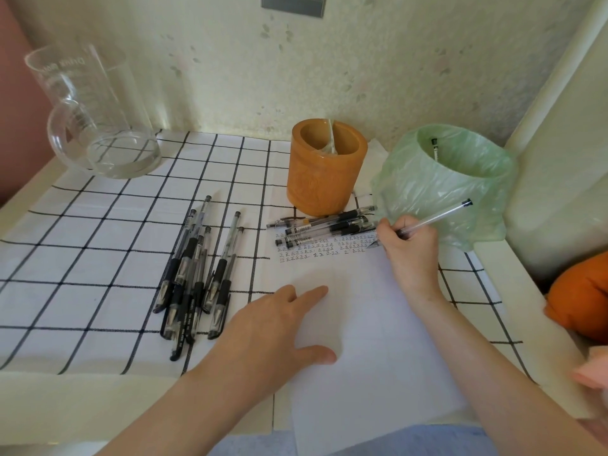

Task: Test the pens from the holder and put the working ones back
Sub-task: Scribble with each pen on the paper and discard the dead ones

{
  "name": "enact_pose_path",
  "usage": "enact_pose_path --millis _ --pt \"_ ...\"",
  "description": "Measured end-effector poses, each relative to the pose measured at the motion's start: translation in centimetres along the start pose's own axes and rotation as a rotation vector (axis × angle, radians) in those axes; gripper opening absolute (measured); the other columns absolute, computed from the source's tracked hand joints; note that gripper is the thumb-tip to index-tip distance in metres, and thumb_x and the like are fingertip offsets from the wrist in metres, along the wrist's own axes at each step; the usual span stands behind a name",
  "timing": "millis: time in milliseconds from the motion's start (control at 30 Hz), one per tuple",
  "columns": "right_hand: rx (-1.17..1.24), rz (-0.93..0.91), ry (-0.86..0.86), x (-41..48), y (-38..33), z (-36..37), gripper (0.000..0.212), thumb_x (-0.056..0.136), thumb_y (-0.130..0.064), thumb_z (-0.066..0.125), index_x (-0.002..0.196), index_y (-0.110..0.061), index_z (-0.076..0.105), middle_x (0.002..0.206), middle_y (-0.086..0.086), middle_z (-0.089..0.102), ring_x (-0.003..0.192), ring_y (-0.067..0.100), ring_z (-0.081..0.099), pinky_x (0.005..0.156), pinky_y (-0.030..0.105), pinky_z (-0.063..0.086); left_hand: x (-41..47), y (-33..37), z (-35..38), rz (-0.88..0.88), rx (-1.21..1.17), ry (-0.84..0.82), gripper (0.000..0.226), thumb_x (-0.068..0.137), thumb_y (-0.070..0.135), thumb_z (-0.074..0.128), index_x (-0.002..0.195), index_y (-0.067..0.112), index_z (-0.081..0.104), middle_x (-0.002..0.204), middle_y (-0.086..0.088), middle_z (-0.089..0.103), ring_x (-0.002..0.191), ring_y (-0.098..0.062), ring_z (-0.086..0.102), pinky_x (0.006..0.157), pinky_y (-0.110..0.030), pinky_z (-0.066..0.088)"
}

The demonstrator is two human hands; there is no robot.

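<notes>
Broadly, the worktop carries a white cloth with a black grid (98, 225), and over its near right part lies a large white sheet of paper (378, 340). A clear glass jug (98, 126) stands at the far left corner. A bin lined with a pale green plastic bag (444, 179) stands towards the far right corner with one pen (435, 148) upright inside it. Just left of the bin is the orange-brown cylindrical wooden holder (325, 172), in which no pens show.

The left hand (273, 330) lies flat with fingers spread, pressing the sheet's left edge. The right hand (408, 245) is at the sheet's far edge, fingers curled in a writing grip round a clear-barrelled pen (434, 215).

A loose pile of black-sleeved gel pens (194, 281) lies left of the sheet, mid-worktop. A smaller row of similar pens (329, 225) lies crosswise between the holder's base and the sheet's far edge. Rows of small inked marks (322, 248) run along that edge.

The held pen's long axis slants from its tip on the paper, beside the marks, up and to the right, so its capped end hangs before the bin's front. The holder lies beyond and to the left of the grip, past the crosswise row, and the bin just beyond and to the right. The right hand is the nearer one to both, so whichever way the test goes, the move should be short.
</notes>
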State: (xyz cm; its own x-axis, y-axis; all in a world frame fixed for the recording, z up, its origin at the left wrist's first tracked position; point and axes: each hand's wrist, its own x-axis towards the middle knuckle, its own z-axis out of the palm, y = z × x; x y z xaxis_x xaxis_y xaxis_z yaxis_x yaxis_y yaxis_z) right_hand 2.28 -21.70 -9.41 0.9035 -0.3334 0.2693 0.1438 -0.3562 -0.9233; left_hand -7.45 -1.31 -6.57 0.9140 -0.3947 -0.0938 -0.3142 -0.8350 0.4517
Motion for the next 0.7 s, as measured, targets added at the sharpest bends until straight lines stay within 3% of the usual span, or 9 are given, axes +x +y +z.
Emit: enact_pose_path --millis 167,433,533,700 --pt "-0.026 -0.029 -0.01 0.03 0.1 0.1 0.038 0.084 -0.005 0.06 0.053 -0.011 0.039 0.049 0.007 0.035 0.048 0.01 0.029 0.045 0.023 0.025 0.14 0.0 -0.11 -0.008 -0.002 -0.024 0.08 0.076 0.066 0.052 0.142 0.047 0.012 0.099 0.014 0.037 0.091 -0.006 0.042 0.079 -0.02 0.036" --pt "-0.032 -0.06 -0.026 0.03 0.19 0.16 0.041 0.085 -0.004 0.061 0.053 -0.013 0.039 0.047 -0.001 0.034 0.043 0.005 0.029 0.044 0.017 0.025 0.12 0.07 -0.16 -0.009 -0.008 -0.017 0.079 0.076 0.066 0.053 0.142 0.047 0.013 0.101 0.014 0.038 0.102 -0.009 0.048 0.083 -0.021 0.037" --pt "-0.053 -0.073 -0.016 0.11 0.26 0.2 0.042 0.085 -0.004 0.061 0.053 -0.015 0.037 0.047 -0.005 0.032 0.044 0.005 0.028 0.046 0.019 0.025 0.08 0.05 -0.13 -0.013 -0.018 -0.009 0.079 0.076 0.065 0.053 0.142 0.047 0.013 0.11 0.013 0.043 0.104 -0.009 0.047 0.087 -0.021 0.038" --pt "-0.051 -0.072 -0.018 0.11 0.25 0.16 0.04 0.085 -0.003 0.06 0.054 -0.012 0.037 0.048 -0.003 0.031 0.047 0.005 0.027 0.046 0.021 0.025 0.11 0.02 -0.12 -0.011 -0.025 -0.013 0.08 0.076 0.066 0.054 0.142 0.047 0.013 0.109 0.014 0.042 0.104 -0.008 0.048 0.086 -0.022 0.039"
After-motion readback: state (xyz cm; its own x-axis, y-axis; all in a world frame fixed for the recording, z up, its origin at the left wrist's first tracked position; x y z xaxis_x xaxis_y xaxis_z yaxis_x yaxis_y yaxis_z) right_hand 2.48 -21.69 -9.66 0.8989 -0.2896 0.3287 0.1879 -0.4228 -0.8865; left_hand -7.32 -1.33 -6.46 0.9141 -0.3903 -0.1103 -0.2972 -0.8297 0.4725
